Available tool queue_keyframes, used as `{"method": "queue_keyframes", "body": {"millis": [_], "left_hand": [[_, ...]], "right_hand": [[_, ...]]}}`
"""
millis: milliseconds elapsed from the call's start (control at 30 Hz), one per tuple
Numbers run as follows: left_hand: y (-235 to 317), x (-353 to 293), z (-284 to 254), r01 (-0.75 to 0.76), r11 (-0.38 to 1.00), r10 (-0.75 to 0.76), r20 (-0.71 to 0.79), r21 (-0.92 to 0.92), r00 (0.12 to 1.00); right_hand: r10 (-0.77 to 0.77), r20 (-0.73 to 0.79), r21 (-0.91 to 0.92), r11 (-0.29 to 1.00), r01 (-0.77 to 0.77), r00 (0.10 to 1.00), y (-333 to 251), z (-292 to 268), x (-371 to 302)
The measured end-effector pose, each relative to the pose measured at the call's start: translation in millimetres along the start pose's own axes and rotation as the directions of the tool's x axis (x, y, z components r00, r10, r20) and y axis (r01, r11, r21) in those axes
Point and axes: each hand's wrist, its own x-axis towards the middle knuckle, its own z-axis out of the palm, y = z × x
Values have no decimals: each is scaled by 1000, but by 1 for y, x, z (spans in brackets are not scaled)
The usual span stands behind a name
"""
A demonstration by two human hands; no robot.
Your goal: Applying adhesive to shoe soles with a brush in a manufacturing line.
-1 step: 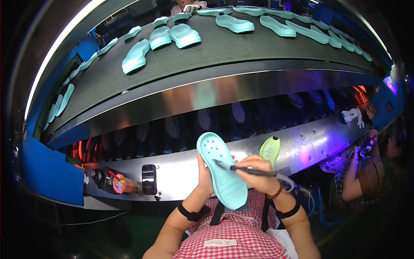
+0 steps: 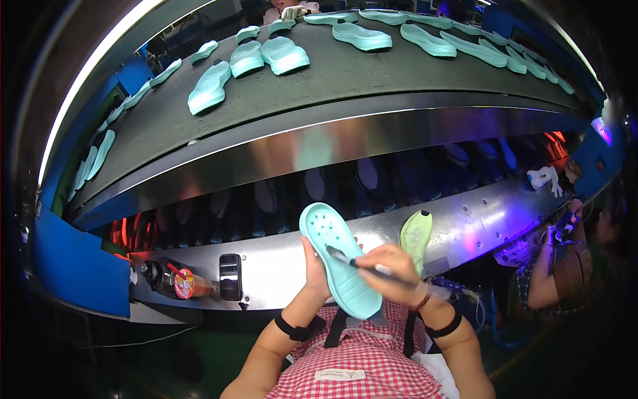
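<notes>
My left hand (image 2: 315,269) holds a light turquoise shoe sole (image 2: 349,286) by its left edge, tilted up in front of my chest. A group of small holes shows near its far end. My right hand (image 2: 392,267) is closed around the dark handle of a brush (image 2: 340,255). The brush tip is at the sole's inner face, just below the holes; whether it touches I cannot tell. Past my right hand, a pale green sole (image 2: 416,238) with a dark patch at its tip lies on the metal ledge (image 2: 266,266).
Turquoise soles (image 2: 362,37) lie along the dark conveyor belt (image 2: 266,93) above. A shadowed lower level holds more soles (image 2: 367,174). On the ledge are a black phone-like object (image 2: 230,276) and a drink cup (image 2: 193,284). Another person's arm (image 2: 546,272) is at right.
My right hand and the brush have shifted a little, with the handle now angled differently. The turquoise sole has moved slightly up and left in my left hand.
</notes>
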Motion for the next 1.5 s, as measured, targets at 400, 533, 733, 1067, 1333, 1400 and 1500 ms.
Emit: {"method": "queue_keyframes", "body": {"millis": [400, 533, 733, 1067, 1333, 1400, 1500], "left_hand": [[13, -3, 14, -197, 980, 201, 190, -37, 961], [25, -5, 20, -227, 935, 298, 254, -271, 920], [41, -6, 25, -331, 928, 369, 306, -169, 878], [47, -5, 38, -384, 908, 420, 346, -170, 839], [10, -30, 66, -344, 936, 350, 261, -72, 900], [10, -28, 57, -299, 942, 331, 275, -153, 903], [13, -24, 52, -276, 945, 314, 258, -175, 914]], "right_hand": [[-44, 79, 202, 979, 27, 996, -15, -1, 19], [-42, 311, 369, 926, -79, 950, -38, -7, 13], [8, 420, 301, 942, -148, 908, -29, -17, 0], [33, 414, 469, 849, -244, 910, -11, -28, -13], [567, 250, 958, -26, -287, 785, -17, -8, -12], [468, 269, 688, 518, -508, 842, -24, -13, -17], [343, 193, 604, 697, -387, 919, -20, -19, -11]]}}
